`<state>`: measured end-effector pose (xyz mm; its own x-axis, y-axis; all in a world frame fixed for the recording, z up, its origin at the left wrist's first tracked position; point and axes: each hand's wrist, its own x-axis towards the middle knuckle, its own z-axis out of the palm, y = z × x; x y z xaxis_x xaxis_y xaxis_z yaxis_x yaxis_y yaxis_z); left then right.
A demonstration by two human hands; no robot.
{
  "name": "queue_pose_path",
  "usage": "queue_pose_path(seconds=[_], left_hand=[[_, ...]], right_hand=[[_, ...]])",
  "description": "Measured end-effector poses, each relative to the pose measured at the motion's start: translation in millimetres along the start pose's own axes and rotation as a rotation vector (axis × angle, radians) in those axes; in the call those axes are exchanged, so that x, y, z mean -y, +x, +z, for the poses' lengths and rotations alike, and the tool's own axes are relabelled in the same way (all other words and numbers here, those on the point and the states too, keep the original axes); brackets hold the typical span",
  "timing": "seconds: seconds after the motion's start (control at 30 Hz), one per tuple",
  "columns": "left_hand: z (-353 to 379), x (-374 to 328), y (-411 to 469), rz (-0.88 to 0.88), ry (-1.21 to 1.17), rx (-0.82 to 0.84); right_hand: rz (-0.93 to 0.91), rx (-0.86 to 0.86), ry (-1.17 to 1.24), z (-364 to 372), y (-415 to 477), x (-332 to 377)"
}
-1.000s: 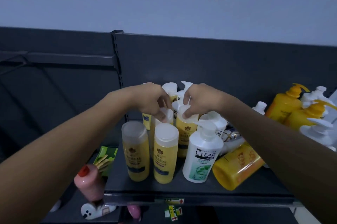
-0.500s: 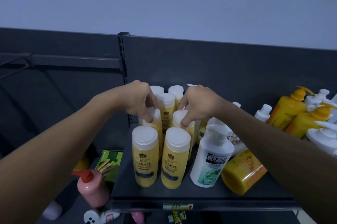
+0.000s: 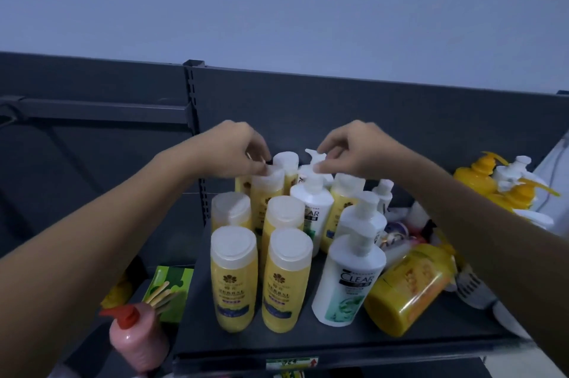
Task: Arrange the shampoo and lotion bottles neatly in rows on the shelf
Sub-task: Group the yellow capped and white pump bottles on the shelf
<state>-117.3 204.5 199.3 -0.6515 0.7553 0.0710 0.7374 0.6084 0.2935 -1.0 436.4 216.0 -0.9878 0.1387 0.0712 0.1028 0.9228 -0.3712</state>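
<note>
Yellow Herbal bottles with clear caps stand in two columns on the dark shelf; the front pair are one yellow bottle and its neighbour. Beside them to the right, white CLEAR pump bottles line up, from the front bottle to a rear one. My left hand pinches the cap of a rear yellow bottle. My right hand pinches the pump head of the rearmost white bottle. A large yellow bottle lies on its side at the front right.
Yellow pump bottles and white pump bottles crowd the shelf's right end, with small jumbled items behind the lying bottle. Lower left hold a pink bottle with a red pump and a green box. A slotted upright bounds the shelf's left side.
Both hands have lifted off the middle yellow bottles' caps and moved farther back and apart, to the rearmost bottles. My view has shifted slightly.
</note>
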Motion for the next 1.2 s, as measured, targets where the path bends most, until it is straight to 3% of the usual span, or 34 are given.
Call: queue_pose_path(seconds=[0.1, 0.23, 0.33, 0.53, 0.87, 1.2], left_hand=[[13, -33, 34, 0.093, -0.037, -0.045], [41, -67, 75, 0.142, 0.13, 0.17], [55, -71, 89, 0.122, 0.213, 0.211], [52, -63, 80, 0.121, 0.269, 0.106], [-28, -83, 58, 0.096, 0.032, -0.182], [-96, -116, 45, 0.069, -0.042, -0.428]], right_hand=[[0.111, -0.086, -0.06, -14, 9, -39], [0.192, 0.08, -0.133, 0, 27, -72], [0.156, 0.178, -0.098, 16, 37, -85], [0.053, 0.205, -0.062, 21, 44, -95], [0.038, 0.214, 0.14, 17, 42, -99], [-0.015, 0.121, 0.205, 42, 37, -78]])
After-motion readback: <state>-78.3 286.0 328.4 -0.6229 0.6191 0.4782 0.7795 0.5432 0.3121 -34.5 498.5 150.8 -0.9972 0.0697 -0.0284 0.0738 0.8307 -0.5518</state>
